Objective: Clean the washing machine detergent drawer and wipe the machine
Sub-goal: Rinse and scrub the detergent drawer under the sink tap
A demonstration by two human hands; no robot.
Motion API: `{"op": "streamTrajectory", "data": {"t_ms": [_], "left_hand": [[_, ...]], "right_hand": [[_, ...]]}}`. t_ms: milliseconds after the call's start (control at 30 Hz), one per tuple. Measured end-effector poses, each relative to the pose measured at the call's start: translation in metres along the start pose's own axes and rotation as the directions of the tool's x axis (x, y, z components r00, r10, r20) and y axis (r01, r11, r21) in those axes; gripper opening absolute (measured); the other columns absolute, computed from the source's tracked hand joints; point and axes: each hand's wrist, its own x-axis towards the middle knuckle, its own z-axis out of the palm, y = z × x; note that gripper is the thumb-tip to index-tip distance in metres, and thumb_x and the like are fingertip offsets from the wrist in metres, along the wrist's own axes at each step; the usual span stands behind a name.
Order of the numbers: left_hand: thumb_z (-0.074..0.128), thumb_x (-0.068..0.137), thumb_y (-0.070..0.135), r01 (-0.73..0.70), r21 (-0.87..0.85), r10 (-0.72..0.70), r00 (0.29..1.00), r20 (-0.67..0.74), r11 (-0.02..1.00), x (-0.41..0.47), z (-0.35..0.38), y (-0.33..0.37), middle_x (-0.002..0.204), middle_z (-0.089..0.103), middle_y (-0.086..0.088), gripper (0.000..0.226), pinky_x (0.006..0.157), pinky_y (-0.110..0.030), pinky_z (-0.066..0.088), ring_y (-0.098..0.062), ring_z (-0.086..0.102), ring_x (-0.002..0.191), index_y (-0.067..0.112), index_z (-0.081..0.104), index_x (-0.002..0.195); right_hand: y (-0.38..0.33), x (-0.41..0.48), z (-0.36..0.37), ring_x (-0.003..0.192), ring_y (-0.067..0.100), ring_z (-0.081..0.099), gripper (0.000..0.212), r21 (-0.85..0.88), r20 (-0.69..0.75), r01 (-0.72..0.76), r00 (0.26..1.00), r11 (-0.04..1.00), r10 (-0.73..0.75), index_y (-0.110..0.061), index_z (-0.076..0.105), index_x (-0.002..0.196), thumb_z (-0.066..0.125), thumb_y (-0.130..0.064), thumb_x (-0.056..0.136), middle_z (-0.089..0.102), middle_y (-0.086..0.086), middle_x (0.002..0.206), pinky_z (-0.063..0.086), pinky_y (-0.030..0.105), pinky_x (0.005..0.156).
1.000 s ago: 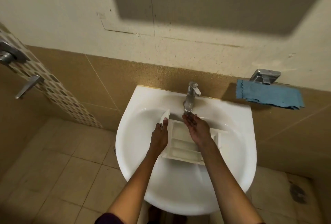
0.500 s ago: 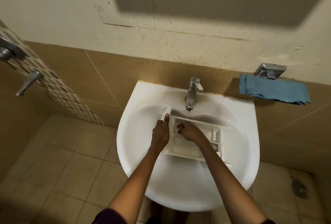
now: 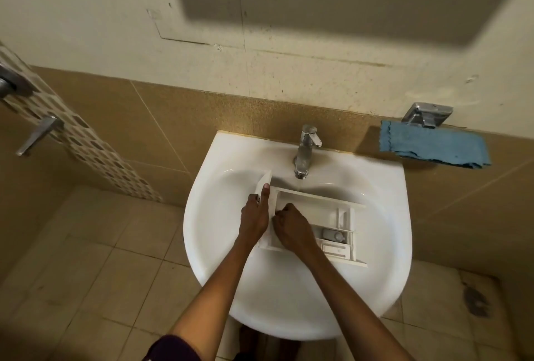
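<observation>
Left hand's (image 3: 255,213) grip holds the detergent drawer's (image 3: 318,201) front in the sink (image 3: 202,216); right hand (image 3: 291,229), curled, apparently empty, should rub every compartment corner beneath the tap's (image 3: 304,152) stream.

Dim, warm yellow light from overhead. A big hard-edged shadow covers the upper wall (image 3: 86,14). The sink (image 3: 219,245) is the brightest area, with small glints on the tap (image 3: 307,141). The floor (image 3: 72,274) corners go dark. Wide-angle bending at the edges, detail slightly soft.
</observation>
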Motion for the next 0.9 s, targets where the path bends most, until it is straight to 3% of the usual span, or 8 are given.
{"op": "streamTrajectory", "data": {"t_ms": [133, 333, 500, 600, 667, 733, 767, 900], "left_hand": [[0.029, 0.094, 0.057, 0.02, 0.02, -0.021, 1.0, 0.007, 1.0, 0.0, -0.001, 0.002, 0.108, 0.054, -0.007, 0.063, 0.082, -0.031, 0.035, -0.021, 0.048, 0.093, 0.005, 0.048, 0.122], [0.031, 0.093, 0.059, 0.027, 0.023, -0.026, 1.0, -0.002, 0.999, 0.001, 0.0, 0.001, 0.128, 0.054, -0.013, 0.065, 0.087, -0.031, 0.034, -0.029, 0.051, 0.113, 0.006, 0.047, 0.128], [0.031, 0.093, 0.059, 0.033, 0.024, -0.033, 0.999, 0.004, 0.999, -0.001, -0.003, 0.003, 0.127, 0.054, -0.013, 0.065, 0.087, -0.032, 0.036, -0.028, 0.051, 0.111, 0.006, 0.047, 0.128], [0.03, 0.093, 0.059, 0.033, 0.034, -0.034, 0.999, 0.008, 0.999, -0.001, -0.003, 0.002, 0.13, 0.053, -0.013, 0.066, 0.088, -0.033, 0.035, -0.028, 0.05, 0.112, 0.007, 0.045, 0.13], [0.03, 0.093, 0.059, 0.028, 0.026, -0.028, 1.0, 0.006, 0.999, -0.001, -0.002, 0.002, 0.132, 0.052, -0.013, 0.067, 0.088, -0.033, 0.035, -0.027, 0.05, 0.111, 0.006, 0.044, 0.131], [0.03, 0.093, 0.059, 0.027, 0.021, -0.027, 1.0, 0.003, 0.999, -0.001, -0.002, 0.002, 0.133, 0.051, -0.013, 0.067, 0.089, -0.033, 0.035, -0.028, 0.049, 0.114, 0.006, 0.044, 0.132], [0.03, 0.093, 0.059, 0.025, 0.023, -0.026, 1.0, 0.003, 0.999, 0.0, -0.002, 0.001, 0.132, 0.051, -0.013, 0.067, 0.088, -0.033, 0.035, -0.028, 0.049, 0.113, 0.006, 0.044, 0.132], [0.03, 0.092, 0.06, 0.028, 0.028, -0.028, 1.0, -0.003, 0.999, -0.001, -0.001, 0.003, 0.128, 0.054, -0.012, 0.066, 0.084, -0.03, 0.034, -0.022, 0.047, 0.1, 0.007, 0.048, 0.127]], "right_hand": [[0.026, -0.002, -0.015, 0.106, 0.032, 0.057, 0.038, -0.084, -0.155, -0.231, 0.964, 0.969, 0.217, 0.001, 0.062, 0.1, 0.037, -0.027, 0.096, 0.06, 0.018, 0.112, 0.043, 0.032, 0.084], [0.003, -0.001, -0.003, 0.106, 0.032, 0.056, 0.034, 0.012, 0.019, -0.002, 1.0, 1.0, 0.002, -0.003, 0.06, 0.094, 0.036, -0.027, 0.099, 0.06, 0.016, 0.109, 0.042, 0.034, 0.083], [0.048, -0.001, -0.035, 0.114, 0.032, 0.056, 0.036, -0.181, -0.092, -0.337, 0.941, 0.924, 0.325, -0.002, 0.059, 0.111, 0.038, -0.026, 0.096, 0.061, 0.016, 0.118, 0.044, 0.032, 0.089], [0.047, 0.012, -0.058, 0.096, 0.03, 0.062, 0.037, 0.295, 0.054, -0.347, 0.936, 0.89, 0.347, 0.006, 0.062, 0.108, 0.037, -0.018, 0.096, 0.066, 0.016, 0.097, 0.048, 0.029, 0.081], [0.036, 0.023, -0.069, 0.076, 0.023, 0.06, 0.035, 0.842, 0.196, -0.319, 0.932, 0.436, 0.304, 0.012, 0.059, 0.108, 0.034, -0.009, 0.097, 0.062, 0.014, 0.082, 0.051, 0.024, 0.073], [0.027, 0.034, -0.072, 0.078, 0.025, 0.058, 0.028, 0.959, 0.283, -0.269, 0.93, -0.091, 0.236, 0.014, 0.056, 0.097, 0.032, 0.0, 0.097, 0.059, 0.019, 0.083, 0.048, 0.033, 0.093], [0.022, 0.037, -0.072, 0.08, 0.027, 0.057, 0.026, 0.931, 0.327, -0.276, 0.921, -0.24, 0.212, 0.012, 0.054, 0.091, 0.031, 0.003, 0.097, 0.06, 0.021, 0.083, 0.044, 0.038, 0.099], [0.01, 0.046, -0.06, 0.074, 0.024, 0.055, 0.025, 0.846, 0.415, -0.3, 0.89, -0.441, 0.19, 0.008, 0.053, 0.085, 0.03, 0.006, 0.096, 0.06, 0.02, 0.073, 0.058, 0.028, 0.061]]}}
